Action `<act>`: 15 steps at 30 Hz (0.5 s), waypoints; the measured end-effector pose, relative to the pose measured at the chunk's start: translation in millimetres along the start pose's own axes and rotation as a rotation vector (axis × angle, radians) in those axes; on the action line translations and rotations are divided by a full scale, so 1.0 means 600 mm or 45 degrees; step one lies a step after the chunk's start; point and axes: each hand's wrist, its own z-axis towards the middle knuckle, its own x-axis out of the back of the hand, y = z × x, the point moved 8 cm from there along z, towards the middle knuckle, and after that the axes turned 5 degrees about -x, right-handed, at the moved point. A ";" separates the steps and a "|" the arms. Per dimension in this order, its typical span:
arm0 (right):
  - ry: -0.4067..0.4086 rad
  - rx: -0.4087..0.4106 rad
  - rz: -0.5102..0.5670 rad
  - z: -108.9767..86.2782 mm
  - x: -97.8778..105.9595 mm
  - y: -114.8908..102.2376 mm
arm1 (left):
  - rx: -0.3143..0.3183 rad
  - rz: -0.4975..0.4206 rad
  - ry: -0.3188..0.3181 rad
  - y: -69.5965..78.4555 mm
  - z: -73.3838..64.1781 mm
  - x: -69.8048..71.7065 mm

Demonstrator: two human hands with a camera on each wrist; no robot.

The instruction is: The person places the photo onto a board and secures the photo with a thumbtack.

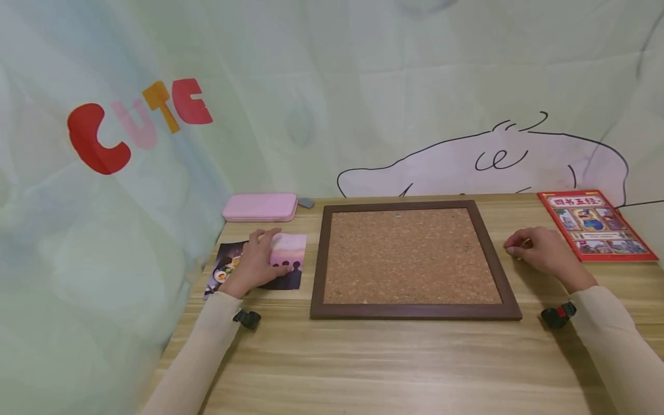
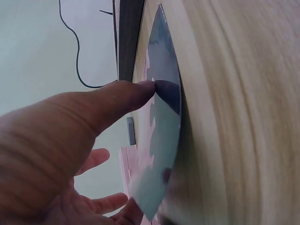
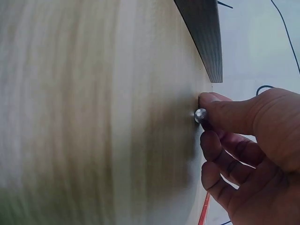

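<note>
My left hand (image 1: 254, 259) lies over two photos on the table at the left. Its thumb tip touches a pink-sky photo with dark silhouettes (image 1: 293, 248), and the other fingers spread toward that photo's far edge. Seen from the left wrist, the photo (image 2: 164, 122) bows a little above the wood. A dark food photo (image 1: 220, 276) sits on the left, partly hidden by the hand. My right hand (image 1: 539, 253), right of a brown-framed cork board (image 1: 404, 259), pinches a small push pin (image 3: 200, 115) with a clear, shiny round head between thumb and index finger.
A pink pencil case (image 1: 259, 207) with a grey tab (image 1: 306, 203) stands at the back left. At the right lies a red-covered book (image 1: 596, 227). A printed curtain (image 1: 311, 104) hangs behind the wooden table (image 1: 384, 363).
</note>
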 end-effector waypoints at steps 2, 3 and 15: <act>0.006 0.000 -0.002 0.000 0.000 0.000 | 0.014 -0.003 -0.011 -0.001 0.001 -0.001; 0.008 0.000 -0.003 0.000 0.000 0.000 | 0.019 0.000 -0.015 -0.002 0.001 -0.001; 0.049 -0.008 0.041 0.000 0.004 0.004 | -0.006 -0.006 0.049 -0.012 0.006 0.012</act>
